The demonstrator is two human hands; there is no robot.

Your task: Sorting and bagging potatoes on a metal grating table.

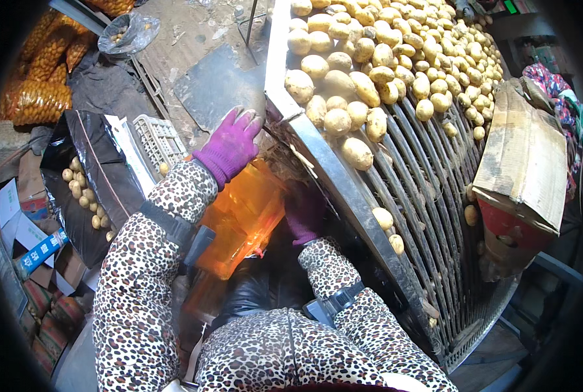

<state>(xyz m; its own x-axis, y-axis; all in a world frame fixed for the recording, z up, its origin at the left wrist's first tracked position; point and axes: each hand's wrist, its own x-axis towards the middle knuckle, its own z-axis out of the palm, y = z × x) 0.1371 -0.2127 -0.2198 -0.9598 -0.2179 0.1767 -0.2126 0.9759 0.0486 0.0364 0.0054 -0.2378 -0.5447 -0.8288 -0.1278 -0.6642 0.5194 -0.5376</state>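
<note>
An orange plastic bag (240, 206) lies in front of my body, beside the metal sorting table. My left hand (232, 139), in a purple knit glove with soiled fingertips, is over the bag's far end with its fingers extended. Its palm is hidden, so any grip on the bag does not show. My right hand (305, 213), also gloved in purple, is in deep shadow by the bag's right edge, below the table's side. Its fingers cannot be made out. Many potatoes (338, 122) are heaped on the slatted table (409, 152) to my right.
The table's metal rim (340, 174) runs close to my right arm. A cardboard box (522, 161) stands across the slats. Leftward are a white plastic crate (159, 139), black plastic sheeting (100, 161) with potatoes, and filled mesh sacks (36, 103). A lined bucket (125, 36) stands farther off.
</note>
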